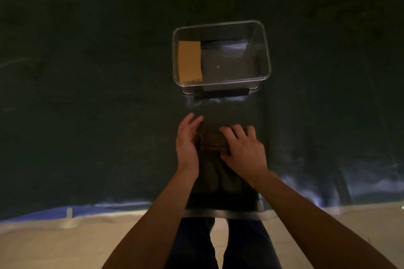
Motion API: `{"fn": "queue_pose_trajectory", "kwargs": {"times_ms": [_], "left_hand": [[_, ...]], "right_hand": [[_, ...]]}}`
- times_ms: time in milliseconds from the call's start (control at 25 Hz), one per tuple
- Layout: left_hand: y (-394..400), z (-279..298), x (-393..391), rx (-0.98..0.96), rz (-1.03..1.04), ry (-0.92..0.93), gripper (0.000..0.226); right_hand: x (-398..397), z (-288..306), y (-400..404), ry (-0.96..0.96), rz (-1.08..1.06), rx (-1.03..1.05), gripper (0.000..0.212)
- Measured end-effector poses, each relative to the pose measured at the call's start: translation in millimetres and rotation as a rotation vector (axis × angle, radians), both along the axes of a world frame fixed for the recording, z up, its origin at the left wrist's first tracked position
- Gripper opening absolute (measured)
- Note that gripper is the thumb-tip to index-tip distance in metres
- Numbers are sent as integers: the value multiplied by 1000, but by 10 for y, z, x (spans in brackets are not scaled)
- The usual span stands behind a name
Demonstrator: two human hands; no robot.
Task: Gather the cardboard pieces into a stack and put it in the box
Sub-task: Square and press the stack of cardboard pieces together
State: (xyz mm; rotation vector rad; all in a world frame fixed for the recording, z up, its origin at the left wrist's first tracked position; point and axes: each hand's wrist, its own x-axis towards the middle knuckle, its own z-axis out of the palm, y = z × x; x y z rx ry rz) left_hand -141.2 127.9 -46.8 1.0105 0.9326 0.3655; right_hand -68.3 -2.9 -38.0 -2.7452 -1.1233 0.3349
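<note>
A stack of brown cardboard pieces rests on the dark table between my hands. My right hand lies over its right side, fingers curled across the top and thumb at the near edge. My left hand stands edge-on against the stack's left side, fingers straight and slightly apart. Farther away stands a clear plastic box. A yellow-brown stack of cardboard sits inside the box at its left end.
The dark green table cover spreads widely around the box and hands. Its near edge runs across the lower part of the view, with pale floor below. My legs show under the table edge.
</note>
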Motion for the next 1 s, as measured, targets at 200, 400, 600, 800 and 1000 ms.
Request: {"fn": "queue_pose_trajectory", "kwargs": {"times_ms": [200, 400, 600, 800, 1000], "left_hand": [[-186, 72, 117, 149, -182, 85, 37], [118, 45, -98, 715, -240, 238, 44], [-156, -59, -372, 1545, -852, 282, 63], [-113, -70, -328, 1623, -774, 380, 70], [-16, -136, -265, 1615, -954, 417, 71]], "right_hand": [[-6, 5, 1, 11, -5, -7, 60], [7, -17, 19, 0, -13, -16, 60], [-3, -33, 22, -16, -18, 15, 46], [24, -48, 19, -1, -28, 20, 52], [25, -30, 38, 7, -42, 20, 48]]}}
